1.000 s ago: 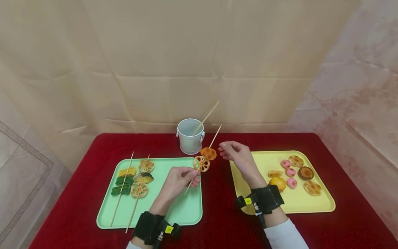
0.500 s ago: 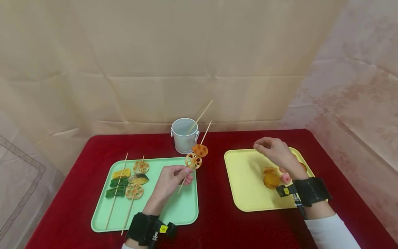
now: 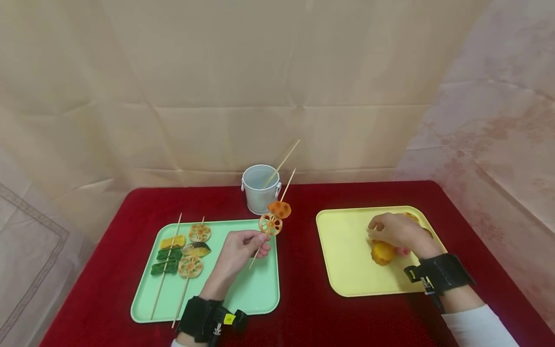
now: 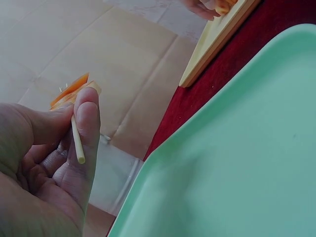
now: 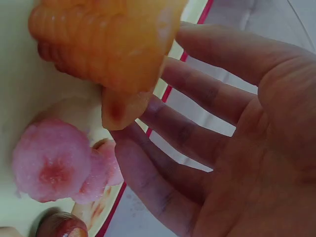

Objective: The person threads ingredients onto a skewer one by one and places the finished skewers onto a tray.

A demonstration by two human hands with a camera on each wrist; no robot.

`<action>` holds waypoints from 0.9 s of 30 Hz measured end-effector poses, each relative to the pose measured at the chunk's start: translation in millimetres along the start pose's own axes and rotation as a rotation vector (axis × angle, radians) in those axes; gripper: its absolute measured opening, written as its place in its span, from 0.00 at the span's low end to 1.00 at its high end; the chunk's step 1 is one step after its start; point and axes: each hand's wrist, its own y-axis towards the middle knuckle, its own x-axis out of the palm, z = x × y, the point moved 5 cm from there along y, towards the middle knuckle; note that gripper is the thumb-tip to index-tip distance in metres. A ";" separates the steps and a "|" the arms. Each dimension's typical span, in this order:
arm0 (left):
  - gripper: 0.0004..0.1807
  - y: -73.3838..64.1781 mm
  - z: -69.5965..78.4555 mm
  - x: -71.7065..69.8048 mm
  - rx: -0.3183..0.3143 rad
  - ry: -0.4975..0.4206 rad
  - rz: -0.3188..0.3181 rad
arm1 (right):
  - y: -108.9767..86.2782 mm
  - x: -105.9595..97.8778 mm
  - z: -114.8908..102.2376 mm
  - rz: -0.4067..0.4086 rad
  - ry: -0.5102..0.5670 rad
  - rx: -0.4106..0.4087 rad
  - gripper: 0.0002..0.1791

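My left hand point(image 3: 240, 250) pinches a bamboo skewer point(image 3: 288, 184) between thumb and fingers. A lotus root slice point(image 3: 270, 224) and an orange flower-shaped carrot slice point(image 3: 279, 209) are threaded on it above my fingers. In the left wrist view the skewer's blunt end point(image 4: 79, 148) sticks out below the thumb. My right hand point(image 3: 401, 233) is low over the yellow tray point(image 3: 347, 270), fingers fairly straight. They are beside a ribbed yellow corn piece point(image 5: 108, 44) and a small tan piece point(image 5: 121, 108) behind it. The corn partly hides the fingertips, so contact is unclear. Pink rings point(image 5: 52, 160) lie close by.
A green tray point(image 3: 260, 294) on the left holds two loaded skewers, one with yellow and green pieces point(image 3: 166, 260), one with lotus slices point(image 3: 191, 266). Behind stands a white metal bucket point(image 3: 258, 197) with a bare skewer point(image 3: 284, 161) leaning in it. Red cloth point(image 3: 299, 289) covers the table.
My right hand has moved right, away from the held skewer, and lowered over the food pieces on the yellow tray. The left hand keeps its grip on the skewer. The view has shifted slightly.
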 end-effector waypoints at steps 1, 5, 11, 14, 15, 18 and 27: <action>0.11 0.1 0.4 0.1 -0.001 -0.001 -0.001 | 0.5 0.6 0.9 -0.007 0.009 0.001 0.15; 0.11 -0.2 1.7 0.5 -0.006 -0.010 -0.001 | 2.1 2.2 4.1 -0.013 0.009 -0.013 0.15; 0.12 0.3 0.3 1.2 0.008 -0.024 -0.007 | 3.5 3.8 7.2 -0.055 0.025 0.027 0.21; 0.12 0.8 -0.5 1.2 0.003 -0.029 -0.011 | 6.6 3.4 7.8 -0.070 0.012 0.019 0.22; 0.12 1.1 -0.8 1.0 0.001 -0.029 -0.010 | 7.8 2.9 7.6 -0.068 -0.002 0.009 0.22; 0.12 0.6 -0.1 1.4 -0.006 -0.028 -0.010 | 10.5 1.6 9.1 -0.055 -0.031 0.009 0.20; 0.12 -1.0 1.0 2.1 -0.012 -0.030 -0.013 | 7.2 -5.3 10.2 -0.056 -0.066 -0.008 0.21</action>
